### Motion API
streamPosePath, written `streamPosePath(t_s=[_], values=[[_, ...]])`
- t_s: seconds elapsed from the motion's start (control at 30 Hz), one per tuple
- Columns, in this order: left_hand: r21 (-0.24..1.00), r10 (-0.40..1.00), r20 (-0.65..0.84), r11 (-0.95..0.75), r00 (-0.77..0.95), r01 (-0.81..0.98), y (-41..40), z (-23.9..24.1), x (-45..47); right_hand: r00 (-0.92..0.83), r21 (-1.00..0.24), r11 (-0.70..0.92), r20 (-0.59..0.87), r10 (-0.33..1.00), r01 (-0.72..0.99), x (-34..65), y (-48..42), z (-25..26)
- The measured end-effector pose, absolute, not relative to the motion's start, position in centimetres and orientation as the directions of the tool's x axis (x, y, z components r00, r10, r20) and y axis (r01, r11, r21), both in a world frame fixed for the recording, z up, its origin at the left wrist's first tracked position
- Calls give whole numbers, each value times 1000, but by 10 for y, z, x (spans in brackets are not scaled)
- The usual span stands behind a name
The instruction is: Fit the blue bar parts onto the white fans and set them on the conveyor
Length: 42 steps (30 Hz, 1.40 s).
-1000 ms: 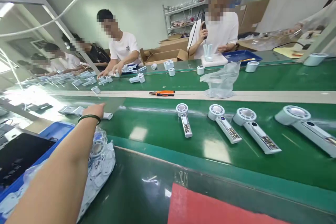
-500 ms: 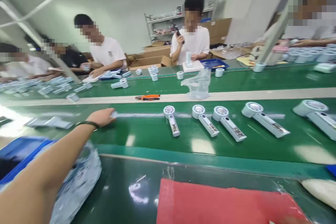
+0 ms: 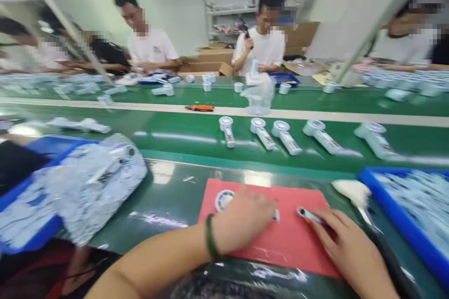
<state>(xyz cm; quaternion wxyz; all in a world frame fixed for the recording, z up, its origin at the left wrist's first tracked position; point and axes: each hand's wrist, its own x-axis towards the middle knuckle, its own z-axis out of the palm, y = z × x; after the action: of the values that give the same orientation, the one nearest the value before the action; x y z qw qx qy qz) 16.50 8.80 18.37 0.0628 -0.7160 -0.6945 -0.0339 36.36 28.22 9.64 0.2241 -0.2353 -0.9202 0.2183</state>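
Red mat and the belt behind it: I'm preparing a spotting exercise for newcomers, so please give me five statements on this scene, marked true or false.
1. The right hand holds a slim pale part. True.
2. The left hand is over the blue tray. False: it is over the red mat.
3. Orange-handled pliers lie on the pale strip between the green belts. True.
4. Three round-headed devices stand in a row beyond the mat. False: five lie there.
5. A dark band circles the left wrist. True.
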Motion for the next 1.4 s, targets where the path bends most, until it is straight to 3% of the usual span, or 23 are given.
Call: streamPosePath(t_s=[0.13,0.3,0.4,0.5,0.6,0.77,0.9,1.03,1.2,1.4], values=[[-11,995,28,91,-91,996,61,192,139,-764,-621,715,275,584,323,345,248,144],[312,969,132,160,-209,936,39,182,114,-865,-660,733,263,428,163,307,206,171],[402,952,208,127,-225,907,35,173,118,-904,-601,796,295,308,76,286,192,170],[427,934,266,107,-238,898,35,173,126,-921,-542,840,312,234,30,279,186,164],[432,938,258,103,-232,896,37,173,135,-921,-551,833,299,248,45,282,190,156],[431,933,192,197,-303,881,44,158,135,-907,-726,684,240,347,70,276,211,129],[377,941,196,189,-278,907,34,158,146,-935,-821,563,124,333,91,279,217,113],[294,949,183,198,-258,935,17,161,165,-959,-755,654,147,242,50,290,217,101],[344,918,186,274,-351,898,18,163,176,-972,-692,721,153,179,24,292,197,117],[330,911,310,166,-273,929,26,159,164,-992,-658,753,80,102,24,285,199,142]])
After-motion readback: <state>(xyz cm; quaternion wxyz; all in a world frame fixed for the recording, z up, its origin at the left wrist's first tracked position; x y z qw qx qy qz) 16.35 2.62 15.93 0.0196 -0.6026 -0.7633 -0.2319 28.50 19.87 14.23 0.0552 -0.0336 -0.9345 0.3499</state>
